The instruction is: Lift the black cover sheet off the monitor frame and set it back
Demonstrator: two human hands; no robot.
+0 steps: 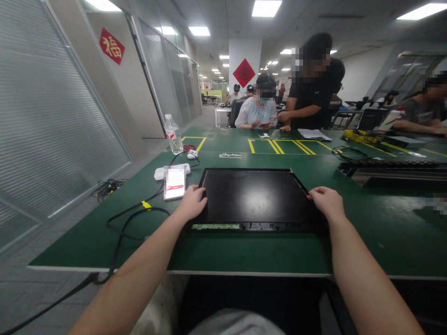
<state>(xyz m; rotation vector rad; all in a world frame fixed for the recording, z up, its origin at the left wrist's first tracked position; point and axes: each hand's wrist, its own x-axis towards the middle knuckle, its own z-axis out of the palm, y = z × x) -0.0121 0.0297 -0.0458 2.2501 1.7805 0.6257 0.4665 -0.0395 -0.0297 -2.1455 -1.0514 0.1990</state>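
Observation:
A black flat screen panel (254,195) lies face up in front of me, with a thin dark frame around it. Along its near edge runs a green circuit strip (216,227). My left hand (193,202) grips the left side of the frame, thumb on top. On the opposite side, my right hand (327,203) pinches the frame's right edge between thumb and fingers.
The green table (279,258) bears a lit phone (175,183), a white power strip (160,173), a bottle (173,135), a white mouse (192,154) and looped black cables (122,228). Long dark parts (391,174) lie right. People are across the table.

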